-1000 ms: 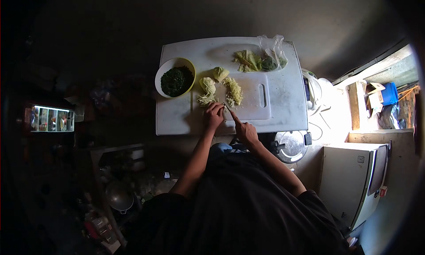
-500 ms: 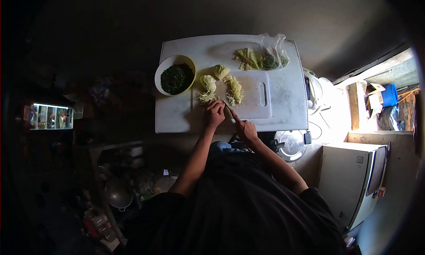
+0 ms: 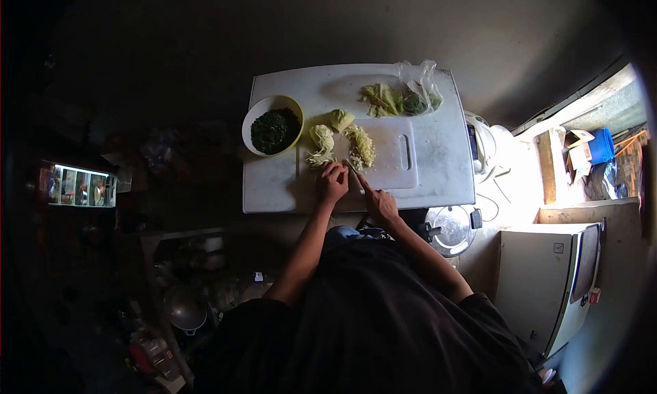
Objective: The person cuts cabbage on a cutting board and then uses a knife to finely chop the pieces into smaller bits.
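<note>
My right hand [image 3: 381, 204] grips a knife [image 3: 354, 168], its blade pointing away from me over the near edge of the white cutting board [image 3: 389, 172]. Close to the blade, the bunched fingers of my left hand [image 3: 333, 180] press on a piece of cabbage, mostly hidden beneath them. Finely chopped cabbage [image 3: 361, 146] lies heaped on the board, just beyond the blade. To its left rest a partly shredded cabbage chunk [image 3: 321, 138] with loose strips and a smaller cabbage wedge [image 3: 341, 120].
A bowl [image 3: 295, 144] of chopped dark greens stands at the table's left. Loose leaves [image 3: 382, 100] and a clear plastic bag [image 3: 426, 86] with greens lie at the far right of the white table [image 3: 270, 192]. A round metal lid [image 3: 453, 231] is below the table's right edge.
The view has shifted slightly, so the table sits lower in the picture. Both hands stay at the board's near edge, with the knife still beside my left fingers.
</note>
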Demonstrator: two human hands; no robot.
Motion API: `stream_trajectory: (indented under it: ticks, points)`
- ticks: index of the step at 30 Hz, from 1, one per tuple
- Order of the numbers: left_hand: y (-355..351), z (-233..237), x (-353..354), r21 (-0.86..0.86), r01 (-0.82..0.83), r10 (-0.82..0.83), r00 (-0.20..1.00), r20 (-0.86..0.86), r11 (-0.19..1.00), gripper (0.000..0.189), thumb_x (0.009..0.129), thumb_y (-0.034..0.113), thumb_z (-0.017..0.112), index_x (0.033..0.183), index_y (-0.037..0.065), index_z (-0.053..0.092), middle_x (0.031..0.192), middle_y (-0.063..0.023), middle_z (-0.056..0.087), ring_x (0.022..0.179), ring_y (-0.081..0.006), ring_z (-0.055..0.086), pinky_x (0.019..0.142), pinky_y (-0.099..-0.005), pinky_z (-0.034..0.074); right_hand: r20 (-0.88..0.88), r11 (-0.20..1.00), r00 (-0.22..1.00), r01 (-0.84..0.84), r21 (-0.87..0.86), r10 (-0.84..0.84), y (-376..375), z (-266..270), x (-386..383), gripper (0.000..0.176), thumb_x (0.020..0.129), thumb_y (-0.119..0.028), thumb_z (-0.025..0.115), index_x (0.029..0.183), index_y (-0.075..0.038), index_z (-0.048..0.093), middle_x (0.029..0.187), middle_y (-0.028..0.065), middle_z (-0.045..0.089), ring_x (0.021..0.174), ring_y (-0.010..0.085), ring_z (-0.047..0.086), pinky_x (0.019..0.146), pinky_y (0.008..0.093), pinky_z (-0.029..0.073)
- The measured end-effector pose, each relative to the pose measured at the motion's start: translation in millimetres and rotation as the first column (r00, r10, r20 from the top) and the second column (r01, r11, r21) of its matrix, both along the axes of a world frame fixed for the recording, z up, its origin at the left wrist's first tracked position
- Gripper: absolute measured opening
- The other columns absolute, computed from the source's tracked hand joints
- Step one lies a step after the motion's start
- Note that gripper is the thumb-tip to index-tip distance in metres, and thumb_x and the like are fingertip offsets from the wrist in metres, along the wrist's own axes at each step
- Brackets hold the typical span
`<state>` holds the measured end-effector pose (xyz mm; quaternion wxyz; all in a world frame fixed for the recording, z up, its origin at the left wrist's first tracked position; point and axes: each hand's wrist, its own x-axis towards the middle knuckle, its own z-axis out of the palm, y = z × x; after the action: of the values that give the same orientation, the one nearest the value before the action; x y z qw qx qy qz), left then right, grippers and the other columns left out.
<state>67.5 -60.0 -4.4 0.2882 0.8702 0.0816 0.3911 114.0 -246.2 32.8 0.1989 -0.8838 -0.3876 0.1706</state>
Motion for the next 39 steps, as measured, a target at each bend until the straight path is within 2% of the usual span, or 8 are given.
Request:
stream_trajectory:
  ticks: [16,18,22,24,28,31,34,39]
  points:
    - [-0.6,-4.9,-1.5,0.001,-0.023,0.023,1.000,0.005,1.000,0.010,0.074,-0.001,0.071,0.077,0.004,0.062,0.085,-0.0106,0.063,0.082,-0.0332,0.061,0.074,-0.0418,0.051,-0.135,0.995,0.989,0.043,-0.092,-0.055,-0.3,22.8,-31.4,0.075,0.093,-0.009,0.045,0.157,-0.029,0.011,0.075,0.0264,0.065,0.070,0.0438,0.066,0.067,0.0565,0.051]
    - [-0.8,-4.5,-1.6,0.006,-0.027,0.027,1.000,0.001,1.000,0.008,0.075,0.001,0.070,0.075,0.004,0.062,0.085,-0.0100,0.064,0.084,-0.0325,0.060,0.073,-0.0416,0.051,-0.049,0.997,0.996,0.067,-0.027,-0.069,0.4,15.6,-38.1,0.082,0.086,-0.005,0.051,0.157,-0.025,0.014,0.071,0.0282,0.064,0.066,0.0458,0.065,0.066,0.0572,0.051]
    - [-3.5,-1.4,-3.8,-0.033,-0.008,0.008,1.000,0.000,0.999,0.008,0.076,0.000,0.069,0.075,0.004,0.061,0.085,-0.0104,0.063,0.084,-0.0328,0.060,0.073,-0.0418,0.051,-0.061,0.996,0.995,0.082,0.026,-0.080,2.4,-11.3,-48.5,0.081,0.088,-0.006,0.051,0.157,-0.024,0.015,0.072,0.0279,0.065,0.066,0.0456,0.065,0.066,0.0568,0.052]
    - [-3.4,-2.4,-3.0,-0.033,-0.029,0.029,1.000,-0.007,0.999,0.008,0.077,0.000,0.068,0.075,0.004,0.061,0.085,-0.0108,0.063,0.084,-0.0332,0.060,0.072,-0.0421,0.051,-0.068,0.995,0.996,0.068,0.073,-0.063,6.2,-25.6,-46.1,0.082,0.088,-0.007,0.051,0.158,-0.025,0.011,0.076,0.0239,0.066,0.068,0.0423,0.065,0.068,0.0551,0.052]
    - [-3.8,-3.4,-2.8,-0.048,-0.023,0.021,0.999,-0.032,0.999,0.008,0.077,0.000,0.067,0.075,0.004,0.061,0.085,-0.0109,0.063,0.085,-0.0333,0.060,0.072,-0.0421,0.051,0.026,0.996,0.996,0.088,0.026,-0.089,17.1,-16.6,-39.3,0.080,0.089,-0.007,0.050,0.157,-0.026,0.012,0.076,0.0236,0.065,0.068,0.0419,0.066,0.068,0.0542,0.052]
    - [-0.1,2.9,-2.7,-0.031,-0.011,0.010,1.000,-0.029,0.999,0.007,0.077,0.000,0.066,0.075,0.004,0.061,0.085,-0.0105,0.062,0.085,-0.0330,0.060,0.072,-0.0417,0.052,0.004,0.994,0.994,0.105,0.016,-0.105,21.0,-0.3,-39.7,0.076,0.090,-0.008,0.047,0.157,-0.027,0.015,0.075,0.0239,0.065,0.069,0.0423,0.066,0.068,0.0545,0.052]
    - [-3.6,4.4,-3.5,-0.004,-0.036,0.036,0.999,-0.015,0.999,0.009,0.076,0.000,0.067,0.075,0.004,0.059,0.087,-0.0101,0.062,0.084,-0.0326,0.059,0.074,-0.0411,0.050,-0.055,0.987,0.989,0.130,-0.090,-0.135,17.3,6.0,-42.0,0.073,0.091,-0.009,0.046,0.156,-0.028,0.018,0.075,0.0241,0.065,0.070,0.0433,0.066,0.068,0.0548,0.052]
    - [-3.7,0.1,-4.0,-0.027,-0.034,0.033,0.999,-0.031,0.999,0.006,0.075,0.000,0.066,0.078,0.004,0.062,0.087,-0.0095,0.063,0.086,-0.0327,0.060,0.075,-0.0419,0.051,0.056,0.995,0.994,0.097,0.038,-0.099,25.5,-17.3,-26.4,0.071,0.093,-0.015,0.048,0.156,-0.031,0.018,0.077,0.0237,0.065,0.072,0.0433,0.065,0.066,0.0536,0.052]
